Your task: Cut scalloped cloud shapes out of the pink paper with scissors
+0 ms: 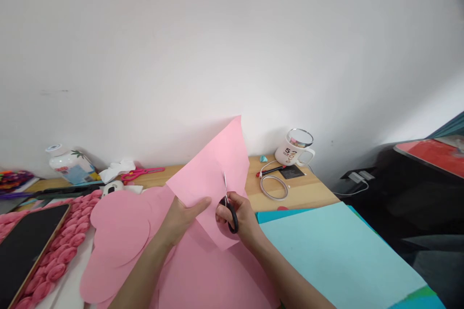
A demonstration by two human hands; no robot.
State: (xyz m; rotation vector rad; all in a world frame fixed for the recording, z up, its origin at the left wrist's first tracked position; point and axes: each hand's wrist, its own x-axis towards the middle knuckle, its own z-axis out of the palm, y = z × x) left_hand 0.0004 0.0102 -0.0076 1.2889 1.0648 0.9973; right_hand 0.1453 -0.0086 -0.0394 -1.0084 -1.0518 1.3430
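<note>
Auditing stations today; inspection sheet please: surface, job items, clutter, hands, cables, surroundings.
Surface: wooden tabletop, partly covered.
Job items: pink sheet, held up; black-handled scissors, blades at the sheet.
Clutter: white mug, bottle, pink scissors, dark-screened device, light-blue sheet.
Hands: left hand grips the pink sheet; right hand holds the black-handled scissors.
Cables: coiled white cable on the tabletop; white charger with lead, right of it.
Surroundings: white wall behind.

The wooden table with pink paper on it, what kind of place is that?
Probably a craft spot, maybe at home: the right hand holds scissors at a pink sheet, rounded pink paper shapes lie to the left, and a mug stands near the wall.
</note>
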